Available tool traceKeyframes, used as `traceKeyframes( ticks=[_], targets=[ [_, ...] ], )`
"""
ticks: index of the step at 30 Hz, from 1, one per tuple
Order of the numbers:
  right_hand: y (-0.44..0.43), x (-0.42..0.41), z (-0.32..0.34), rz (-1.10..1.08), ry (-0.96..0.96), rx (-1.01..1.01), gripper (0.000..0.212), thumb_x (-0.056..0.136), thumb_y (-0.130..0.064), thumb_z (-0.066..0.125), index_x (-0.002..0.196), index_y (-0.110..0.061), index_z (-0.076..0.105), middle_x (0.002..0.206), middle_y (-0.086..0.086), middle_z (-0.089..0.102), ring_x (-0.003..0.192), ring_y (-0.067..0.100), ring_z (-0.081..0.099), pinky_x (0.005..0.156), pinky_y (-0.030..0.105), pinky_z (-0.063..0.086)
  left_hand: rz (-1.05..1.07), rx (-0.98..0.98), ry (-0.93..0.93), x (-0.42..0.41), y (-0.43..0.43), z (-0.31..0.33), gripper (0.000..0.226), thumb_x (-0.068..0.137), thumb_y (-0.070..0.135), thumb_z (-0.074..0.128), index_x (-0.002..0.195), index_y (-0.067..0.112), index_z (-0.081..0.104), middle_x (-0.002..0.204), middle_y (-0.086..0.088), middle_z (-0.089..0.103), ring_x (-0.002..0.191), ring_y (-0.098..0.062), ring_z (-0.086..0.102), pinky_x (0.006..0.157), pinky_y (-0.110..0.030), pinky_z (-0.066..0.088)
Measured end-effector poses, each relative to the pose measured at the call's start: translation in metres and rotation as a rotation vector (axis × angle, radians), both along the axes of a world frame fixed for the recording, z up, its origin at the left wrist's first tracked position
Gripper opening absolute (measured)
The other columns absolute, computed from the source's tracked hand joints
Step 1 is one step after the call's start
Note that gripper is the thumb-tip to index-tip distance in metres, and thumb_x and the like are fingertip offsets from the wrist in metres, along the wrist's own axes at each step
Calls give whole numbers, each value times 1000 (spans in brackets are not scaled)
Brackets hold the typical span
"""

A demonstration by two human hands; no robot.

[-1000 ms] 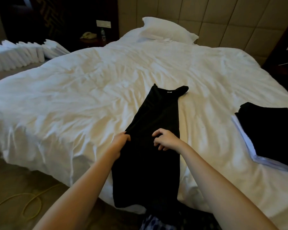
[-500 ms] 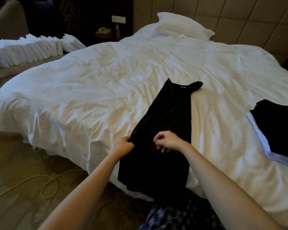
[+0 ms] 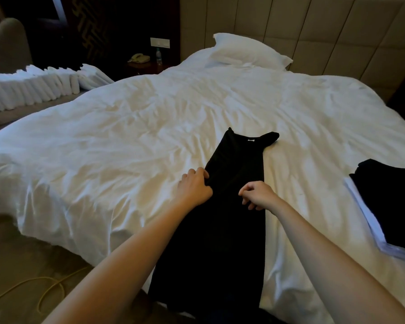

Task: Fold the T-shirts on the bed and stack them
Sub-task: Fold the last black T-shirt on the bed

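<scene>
View: head camera, looking down and forward across a bed.
Surface: bed (image 3: pixel 126 148) with a rumpled white cover filling most of the frame.
T-shirt (image 3: pixel 240 164): black, folded into a long narrow strip; it runs from the frame's lower centre up to mid-frame, collar end farthest away, near end hanging over the bed's edge.
Left hand (image 3: pixel 194 188): at the strip's left edge, fingers curled and gripping the cloth there.
Right hand (image 3: pixel 257 195): on the strip's right half, fingers curled downward; whether they pinch the fabric cannot be told.
Stack (image 3: pixel 393 197): dark folded clothes at the right edge of the frame, lying on a pale sheet (image 3: pixel 369 230), well apart from the T-shirt.
Upper centre: white pillow (image 3: pixel 246 51) against a padded beige headboard (image 3: pixel 325 31).
Upper left: row of folded white towels (image 3: pixel 33 90) beside an armchair (image 3: pixel 7 45); behind them a dark nightstand bearing a telephone (image 3: pixel 139 58) and a bottle (image 3: pixel 158 56).
Lower left: carpeted floor crossed by a yellow cable (image 3: pixel 45 286).
</scene>
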State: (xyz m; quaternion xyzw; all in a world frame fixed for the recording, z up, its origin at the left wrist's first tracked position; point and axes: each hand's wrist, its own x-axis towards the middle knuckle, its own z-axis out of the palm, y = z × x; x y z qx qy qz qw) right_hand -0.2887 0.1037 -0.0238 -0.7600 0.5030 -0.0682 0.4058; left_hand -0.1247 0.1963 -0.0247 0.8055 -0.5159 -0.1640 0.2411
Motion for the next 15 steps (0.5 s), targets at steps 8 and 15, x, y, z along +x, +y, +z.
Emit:
traceKeyframes(
  ticks=[8,15],
  targets=[
    [-85,-1,0,-141,-85,3,14,96,-18,46,95,-16,60,80,-1,60,64,13,55,53,22,41,-119,19,28,5,-127,10,38,92,24,48,126,9,45,125,-11,49,111,-28,51,93,-38,44],
    [-161,0,-21,-345,-279,25,16,91,-8,46,94,-13,60,81,7,58,61,18,52,53,26,41,-106,79,176,-2,-224,-16,42,94,38,49,123,7,47,119,-11,55,108,-26,54,80,-28,40]
  ],
)
